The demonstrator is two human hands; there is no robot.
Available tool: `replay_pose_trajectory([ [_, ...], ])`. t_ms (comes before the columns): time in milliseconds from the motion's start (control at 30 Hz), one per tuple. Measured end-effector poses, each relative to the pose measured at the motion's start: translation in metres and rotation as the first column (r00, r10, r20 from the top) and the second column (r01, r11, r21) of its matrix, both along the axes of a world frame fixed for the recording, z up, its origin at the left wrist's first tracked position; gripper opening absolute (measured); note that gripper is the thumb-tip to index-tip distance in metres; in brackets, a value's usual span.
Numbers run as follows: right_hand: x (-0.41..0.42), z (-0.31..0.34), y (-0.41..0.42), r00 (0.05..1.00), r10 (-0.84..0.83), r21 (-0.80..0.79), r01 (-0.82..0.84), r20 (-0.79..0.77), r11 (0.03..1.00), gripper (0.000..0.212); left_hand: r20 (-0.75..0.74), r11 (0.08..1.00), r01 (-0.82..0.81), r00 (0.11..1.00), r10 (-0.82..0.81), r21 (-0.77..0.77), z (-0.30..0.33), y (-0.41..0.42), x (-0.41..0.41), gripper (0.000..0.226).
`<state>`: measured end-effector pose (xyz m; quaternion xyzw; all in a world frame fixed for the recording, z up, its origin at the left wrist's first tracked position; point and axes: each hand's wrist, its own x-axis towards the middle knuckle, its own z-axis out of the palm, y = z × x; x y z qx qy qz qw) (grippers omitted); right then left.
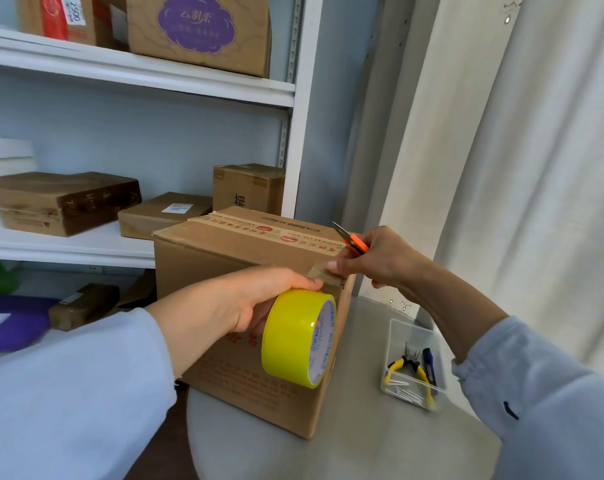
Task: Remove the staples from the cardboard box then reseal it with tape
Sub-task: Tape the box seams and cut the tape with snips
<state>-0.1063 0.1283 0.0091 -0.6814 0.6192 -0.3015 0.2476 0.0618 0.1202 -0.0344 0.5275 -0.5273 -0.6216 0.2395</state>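
Left hand [259,299]: grips the tape roll [299,337] against the cardboard box [231,258]
Right hand [376,258]: holds snips [351,239], pins tape at box corner
Handling: roll light, stiff; hold through core

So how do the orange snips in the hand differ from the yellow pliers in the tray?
The orange snips are gripped in the right hand, raised beside the box; the yellow pliers lie untouched in the clear tray. The snips look smaller, with orange handles, the pliers yellow. Both are hand tools with pointed metal tips.
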Motion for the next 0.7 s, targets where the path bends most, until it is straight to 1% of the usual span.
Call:
replay_pose_trajectory([
  [200,-0.002,-0.006,-0.006,0.997,0.046,-0.057,-0.049,-0.056,0.997,0.012,0.002,1.000,0.008,1.000,-0.008,-0.006,-0.004,-0.001,0.001,0.025],
  [300,-0.003,-0.009,-0.009,0.997,0.048,-0.056,-0.051,-0.059,0.997,0.029,0.021,1.000,0.018,1.000,-0.018,-0.024,-0.004,-0.001,0.001,0.021],
  [433,-0.004,-0.007,-0.014,0.993,0.054,-0.034,-0.058,-0.106,0.998,0.028,0.057,0.999,0.033,0.998,-0.030,-0.042,0.000,0.001,0.001,0.024],
  [500,-0.007,-0.006,-0.012,0.991,0.071,0.021,-0.069,-0.116,0.997,0.030,0.074,0.997,0.036,0.997,-0.030,-0.069,0.001,0.002,0.002,0.023],
  [600,-0.011,-0.011,-0.008,0.997,0.083,0.129,-0.083,0.001,0.988,0.030,0.084,0.992,0.046,0.996,-0.037,-0.116,0.000,0.002,0.002,0.021],
  [700,-0.011,-0.018,-0.006,0.992,0.084,0.140,-0.096,0.092,0.985,0.018,0.082,0.989,0.041,0.996,-0.029,-0.144,0.000,0.002,0.001,0.019],
])
